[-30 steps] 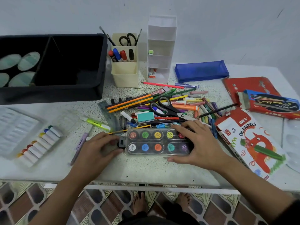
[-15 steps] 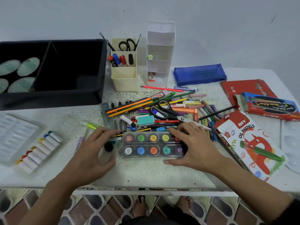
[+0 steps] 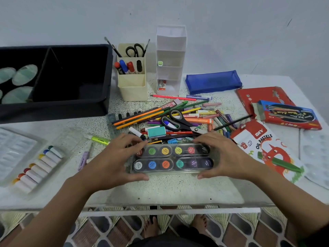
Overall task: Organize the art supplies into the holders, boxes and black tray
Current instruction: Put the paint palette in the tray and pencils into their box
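A clear plastic case of poster paint pots (image 3: 171,158) lies near the table's front edge. My left hand (image 3: 114,163) grips its left end, fingers over the far side and thumb on the near side. My right hand (image 3: 224,157) grips the right end the same way. Behind the case is a heap of pencils, markers and crayons (image 3: 178,114) with black-handled scissors (image 3: 179,121) on top. The black tray (image 3: 71,107) stands at the back left. A cream holder (image 3: 132,86) with markers and scissors and a white tiered holder (image 3: 170,59) stand behind the heap.
A clear tray of paint tubes (image 3: 38,168) lies at the left, with a yellow highlighter (image 3: 98,139) nearby. A blue pouch (image 3: 212,82), red boxes (image 3: 277,107) and an oil pastels box (image 3: 267,150) occupy the right. A white palette (image 3: 316,155) sits at the right edge.
My left hand has moved right from beside the case onto its left end. My right hand has shifted from lying over the right part to gripping the right end.
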`<state>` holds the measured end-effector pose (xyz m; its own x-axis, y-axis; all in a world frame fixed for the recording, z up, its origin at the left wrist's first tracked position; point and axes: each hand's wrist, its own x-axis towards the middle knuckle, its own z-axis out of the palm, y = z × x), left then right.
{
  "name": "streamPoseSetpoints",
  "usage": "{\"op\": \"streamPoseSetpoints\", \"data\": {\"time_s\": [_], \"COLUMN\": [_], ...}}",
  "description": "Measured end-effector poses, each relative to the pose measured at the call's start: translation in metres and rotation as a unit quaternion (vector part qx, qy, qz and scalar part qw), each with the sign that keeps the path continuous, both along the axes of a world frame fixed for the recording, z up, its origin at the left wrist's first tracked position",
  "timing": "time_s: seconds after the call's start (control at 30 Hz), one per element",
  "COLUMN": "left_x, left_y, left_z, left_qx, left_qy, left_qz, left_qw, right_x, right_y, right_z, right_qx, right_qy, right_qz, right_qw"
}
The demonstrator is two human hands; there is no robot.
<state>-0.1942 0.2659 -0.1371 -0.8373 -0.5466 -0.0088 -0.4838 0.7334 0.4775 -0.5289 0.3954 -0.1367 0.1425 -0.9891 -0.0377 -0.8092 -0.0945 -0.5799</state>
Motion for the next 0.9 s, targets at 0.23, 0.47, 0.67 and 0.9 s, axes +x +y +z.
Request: {"op": "streamPoseSetpoints", "data": {"time_s": [0.23,0.47,0.67,0.9], "left_x": [0.004,0.0,-0.005,0.001], "left_y": [-0.003,0.001,-0.003,-0.001], "left_z": [0.004,0.005,0.009,0.009], "left_qx": [0.034,0.044,0.06,0.029], "left_qy": [0.013,-0.011,-0.041,-0.039], "left_qz": [0.027,0.038,0.054,0.07], "left_qw": [0.999,0.998,0.996,0.996], "right_x": [0.002,0.001,0.003,-0.001], "right_y": [0.002,0.004,0.006,0.012], "right_z": [0.006,0.004,0.0,-0.004], "right_qx": [-0.024,-0.019,-0.025,-0.015], "right_qy": [-0.021,0.0,-0.001,0.032], "right_qz": [-0.013,-0.018,-0.02,-0.049], "right_qw": [0.999,1.0,0.999,0.998]}}
